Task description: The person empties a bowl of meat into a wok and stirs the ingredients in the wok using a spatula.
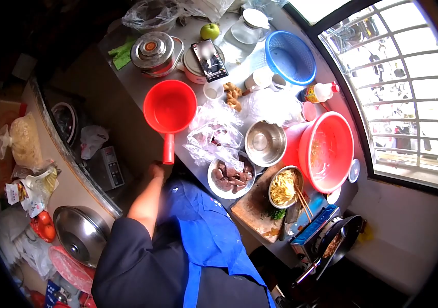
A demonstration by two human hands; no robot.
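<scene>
The left hand [156, 169] is closed around the end of the handle of a red plastic water scoop [170, 109]. The scoop's long axis runs from the hand away across the edge of the grey worktop [137, 84], handle toward the person, round bowl at the far end with its open mouth facing up at the camera. The bowl sits over the worktop's near-left edge, just beside crumpled clear plastic bags [214, 131]. The right hand is out of sight, hidden below the blue apron [206, 231].

Near the scoop stand a lidded steel pot [153, 51], a phone [209, 60] lying on a lidded pot with its screen lit, and a green apple [210, 31]. Beyond the bags are a plate of dark meat pieces [232, 177], an empty steel bowl [265, 142], a bowl of noodles with chopsticks [284, 186] on a wooden board [255, 208], a red basin [327, 151] and a blue colander [290, 56]. A small bottle [319, 93] carries a yellow and red label, too small to read.
</scene>
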